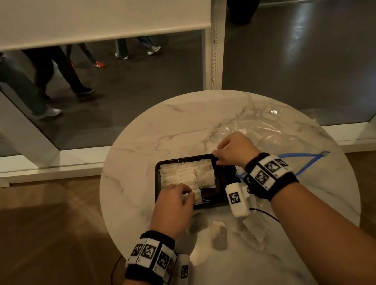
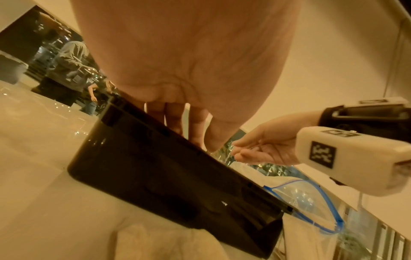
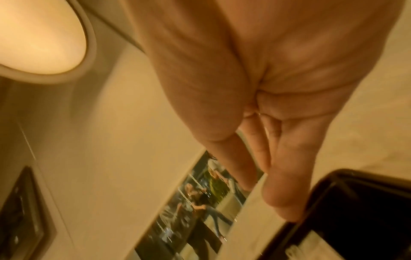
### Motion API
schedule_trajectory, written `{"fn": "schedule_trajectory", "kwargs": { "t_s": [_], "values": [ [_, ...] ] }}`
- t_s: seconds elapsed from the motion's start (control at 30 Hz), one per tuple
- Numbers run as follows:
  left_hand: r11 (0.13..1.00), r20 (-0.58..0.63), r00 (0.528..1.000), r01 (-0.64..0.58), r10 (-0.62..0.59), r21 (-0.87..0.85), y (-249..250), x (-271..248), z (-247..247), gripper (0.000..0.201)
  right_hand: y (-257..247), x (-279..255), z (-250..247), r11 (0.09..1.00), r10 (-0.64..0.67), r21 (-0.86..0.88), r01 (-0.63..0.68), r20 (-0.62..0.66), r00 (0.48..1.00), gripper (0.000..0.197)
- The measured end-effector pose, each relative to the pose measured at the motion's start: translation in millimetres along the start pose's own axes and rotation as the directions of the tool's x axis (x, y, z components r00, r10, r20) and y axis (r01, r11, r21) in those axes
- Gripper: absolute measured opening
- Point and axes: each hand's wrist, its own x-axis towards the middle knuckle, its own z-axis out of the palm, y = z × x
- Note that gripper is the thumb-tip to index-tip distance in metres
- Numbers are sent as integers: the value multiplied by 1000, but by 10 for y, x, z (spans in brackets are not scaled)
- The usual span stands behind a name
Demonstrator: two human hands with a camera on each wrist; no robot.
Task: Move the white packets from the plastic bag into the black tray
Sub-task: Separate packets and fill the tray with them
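Black tray (image 1: 226, 186) at table (image 1: 158, 131) centre; white packets (image 1: 187, 177) laid flat in rows, filling its 9 o'clock half. Left hand (image 1: 174, 205) at 7 o'clock, fingers (image 1: 188, 194) pinching a packet, probably to seat it. Right hand (image 1: 235, 147) at 1 o'clock, fingers curled over the rim, likely steadying. Plastic bag (image 1: 271, 131) slack at 2 o'clock.

Beneath my hands I see a round white marble table (image 1: 180, 124); beyond them, passers-by's legs (image 1: 59, 79) behind glass.
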Motion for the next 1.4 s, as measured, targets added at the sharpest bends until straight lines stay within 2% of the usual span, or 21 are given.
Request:
{"fn": "schedule_trajectory", "kwargs": {
  "t_s": [0.03, 0.1, 0.2, 0.3, 0.4, 0.47, 0.53, 0.63, 0.73, 0.87, 0.97, 1.03, 1.13, 1.27, 1.33, 1.4],
  "values": [
    [1000, -24, 1000, -13, 13, 0, 28, -19, -21, 15, 26, -117, -72, 989, -21, 144, 24, -24, 999, 12],
    [998, -76, 996, -55, 55, -2, 130, -71, -64, 13, 129, -371, -204, 953, -84, 288, 96, -53, 995, 10],
    [995, -60, 995, -87, 84, -48, 381, -151, -118, 11, 362, -715, -338, 936, -114, 329, 125, -53, 992, 5],
    [988, 119, 989, -69, 85, -135, 640, -209, -67, 13, 693, -914, -371, 972, -56, 230, 56, -3, 998, 10],
    [1000, 329, 944, -30, 28, -1, 752, -226, 148, 22, 1020, -970, -345, 999, 25, 46, -28, 68, 997, 10],
    [995, 416, 909, -8, -35, 100, 795, -227, 299, 28, 1217, -948, -334, 993, 72, -100, -67, 51, 996, 10],
    [991, 457, 887, 3, -64, 133, 844, -227, 420, 31, 1349, -931, -304, 980, 133, -158, -123, 56, 989, 15],
    [986, 471, 877, 13, -91, 166, 913, -202, 542, 31, 1413, -943, -232, 967, 199, -188, -173, 133, 971, 24],
    [982, 478, 871, 24, -112, 186, 936, -146, 611, 33, 1363, -972, -188, 955, 151, -280, -101, 161, 975, 23],
    [984, 499, 861, 16, -102, 175, 986, -130, 656, 29, 1387, -977, -128, 946, 90, -322, -34, 160, 983, 35],
    [986, 483, 869, 31, -108, 165, 963, -166, 693, 20, 1419, -982, -145, 962, 45, -273, -1, 154, 987, 29],
    [990, 464, 879, 64, -115, 124, 929, -190, 694, 22, 1424, -989, -193, 974, 26, -228, 10, 155, 988, 25],
    [996, 480, 872, 81, -94, 47, 896, -203, 626, 23, 1413, -1012, -284, 999, 3, -44, 5, 172, 985, 23],
    [961, 460, 885, 185, -72, -206, 881, -195, 490, 15, 1330, -1068, -349, 964, -71, 264, 32, 142, 987, 21],
    [921, 403, 913, 210, -65, -328, 881, -191, 423, 11, 1287, -1074, -344, 942, -90, 334, 37, 144, 985, 19],
    [899, 331, 943, 182, -44, -399, 862, -176, 374, 8, 1242, -1094, -325, 932, -122, 359, 54, 169, 978, 13]
  ]
}}
